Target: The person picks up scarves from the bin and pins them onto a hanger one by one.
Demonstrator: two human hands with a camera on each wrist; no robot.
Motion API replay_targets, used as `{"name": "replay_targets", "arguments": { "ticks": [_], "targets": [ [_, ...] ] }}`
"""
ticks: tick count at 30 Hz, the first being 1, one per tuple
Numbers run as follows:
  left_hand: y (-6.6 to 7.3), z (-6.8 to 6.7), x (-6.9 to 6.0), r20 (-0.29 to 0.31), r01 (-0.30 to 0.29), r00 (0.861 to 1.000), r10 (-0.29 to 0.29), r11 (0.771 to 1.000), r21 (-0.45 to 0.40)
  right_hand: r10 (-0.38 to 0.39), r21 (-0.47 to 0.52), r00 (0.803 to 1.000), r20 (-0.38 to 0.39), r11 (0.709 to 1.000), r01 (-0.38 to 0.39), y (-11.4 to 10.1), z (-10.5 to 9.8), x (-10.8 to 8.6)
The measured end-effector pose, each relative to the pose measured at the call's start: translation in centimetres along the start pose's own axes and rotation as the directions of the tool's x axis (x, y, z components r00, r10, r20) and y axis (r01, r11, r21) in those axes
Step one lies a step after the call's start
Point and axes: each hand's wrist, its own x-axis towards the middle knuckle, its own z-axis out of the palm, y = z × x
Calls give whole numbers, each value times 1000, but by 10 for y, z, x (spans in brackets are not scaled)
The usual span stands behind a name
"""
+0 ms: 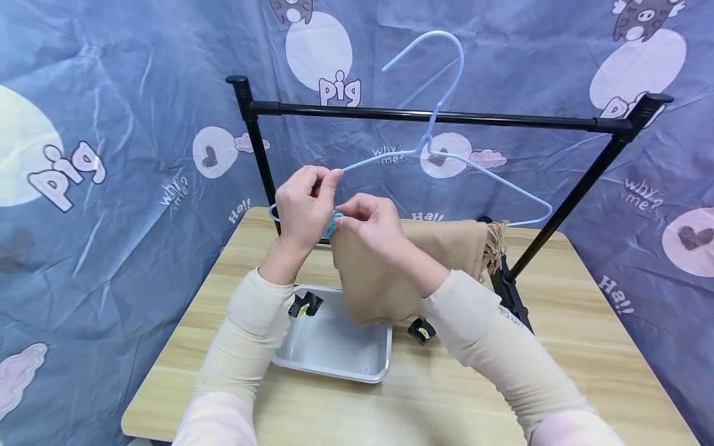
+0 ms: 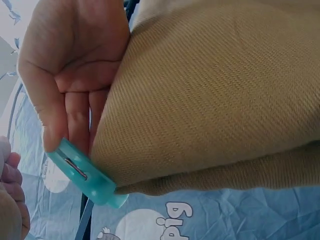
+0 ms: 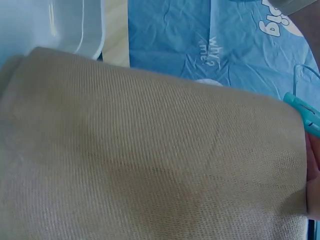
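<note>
A light blue hanger (image 1: 491, 173) stands hook-up, and my left hand (image 1: 304, 207) pinches its left sloping arm between thumb and fingers. A tan scarf (image 1: 385, 279) hangs folded along the hanger's lower bar, most of which it covers. Near the scarf's upper left corner, my right hand (image 1: 370, 223) pinches a teal clothespin (image 2: 82, 175). That clothespin lies against the cloth's edge in the left wrist view; whether it bites both cloth and bar, I cannot tell. Twisted fringe (image 1: 493, 248) dangles at the scarf's right end.
Behind the hanger runs the black bar of a rack (image 1: 357, 112). Below the scarf, a white tray (image 1: 334, 374) sits on the wooden table (image 1: 184, 371). A blue printed curtain (image 1: 167, 93) surrounds the table's back and sides.
</note>
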Motion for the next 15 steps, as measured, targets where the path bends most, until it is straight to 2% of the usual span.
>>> {"name": "replay_targets", "arguments": {
  "ticks": [15],
  "targets": [
    [-2, 0, -5, 89, -36, 995, 34, 999, 22, 68, 43, 996, 60, 997, -71, 5, -3, -3]
  ]
}}
